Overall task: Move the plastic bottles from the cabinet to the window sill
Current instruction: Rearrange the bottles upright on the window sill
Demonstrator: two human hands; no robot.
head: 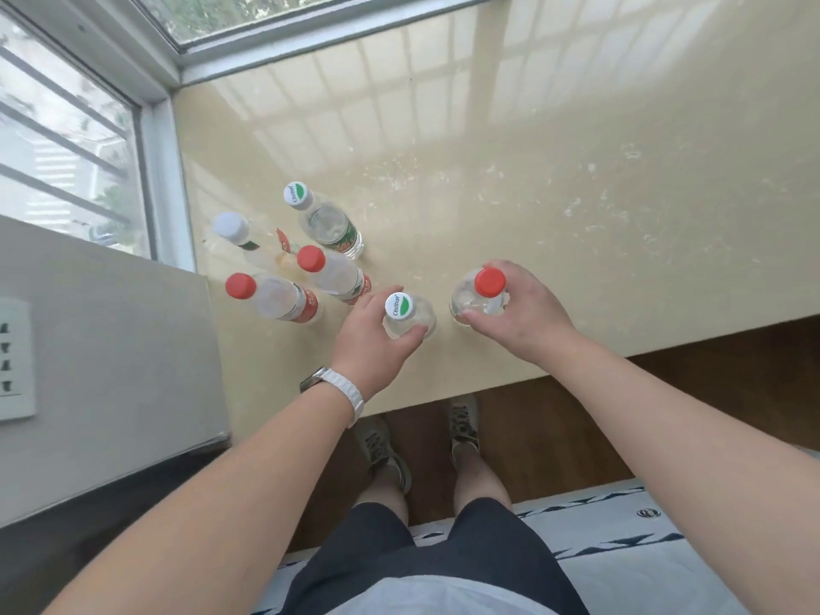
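Gripping a green-and-white-capped bottle (399,307) in the left hand (368,337), thumb and fingers curled round its shoulder just below the cap. Gripping a red-capped bottle (490,284) in the right hand (526,319) the same way, wrapped round the clear body under the cap. Held upright, just beside each other but apart, over the window sill (532,170) near its front edge. Cannot tell whether set down or lifted just clear: seen from above, with the bases covered by hands and bottle bodies. Cannot make out any contents through the clear plastic.

Further left, toward the corner, clustered on the same sill:
- second green-and-white-capped bottle (330,228), farthest back, with a red and green label
- white-capped bottle (230,227), nearest the window frame (164,139)
- middle red-capped bottle (333,273)
- nearest-the-wall red-capped bottle (270,298)

Appearing to lean outward in the wide-angle view; impossible to judge true tilt. Hard to say which of them touch. Also glimpsed between the white-capped and middle ones: a scrap of red label, of unclear belonging.

Beyond: a white watch strap (350,395) on the left wrist. At far left, a wall socket (13,361), cut off by the edge. Below the sill, shoes (381,450) on a wooden floor (554,437), with the toe of the right one hidden under the sill's edge.
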